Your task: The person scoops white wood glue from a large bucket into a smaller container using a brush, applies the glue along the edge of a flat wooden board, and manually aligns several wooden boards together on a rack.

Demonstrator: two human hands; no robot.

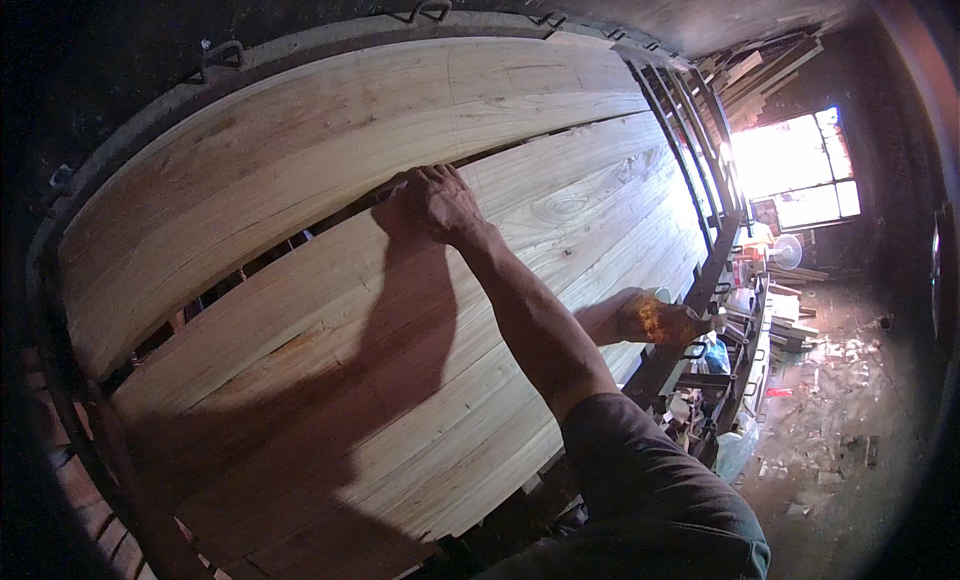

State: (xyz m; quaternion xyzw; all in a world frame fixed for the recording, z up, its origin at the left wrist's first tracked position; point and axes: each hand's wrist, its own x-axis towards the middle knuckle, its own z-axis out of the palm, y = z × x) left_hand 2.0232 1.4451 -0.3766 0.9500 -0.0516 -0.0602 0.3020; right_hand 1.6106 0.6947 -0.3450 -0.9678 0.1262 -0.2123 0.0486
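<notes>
My right hand (441, 206) reaches out to the dark gap between two pale wooden boards. Its fingers curl over the upper edge of the nearer wooden board (560, 205), and the knuckles face up. Beyond the gap lies the far wooden board (300, 130), its grain running the same way. The gap is widest at the left and narrows toward the right. A brown, amber-streaked container (660, 318) with a pale rim rests on the boards to the right of my forearm. My left hand does not show.
A dark metal frame with bent handles (222, 55) borders the boards. Metal bars (680, 120) cross the right end. Beyond stand a bright window (797, 165), a white fan (786, 251) and stacked timber (775, 75). Scraps litter the floor (830, 460) at the right.
</notes>
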